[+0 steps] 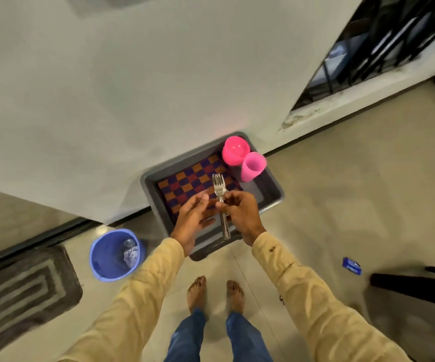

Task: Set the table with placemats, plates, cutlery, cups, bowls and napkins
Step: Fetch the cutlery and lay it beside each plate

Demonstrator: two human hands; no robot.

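- Forks pinched in right hand above grey tub.
- Left hand alongside, fingers relaxed, holding nothing.
- Placemat, pink bowl, pink cup inside tub.

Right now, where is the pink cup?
In the head view, the pink cup is in the far right corner of the grey tray, next to the pink bowl.

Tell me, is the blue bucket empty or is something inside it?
Not empty. The bucket holds crumpled pale scraps low against its inner wall.
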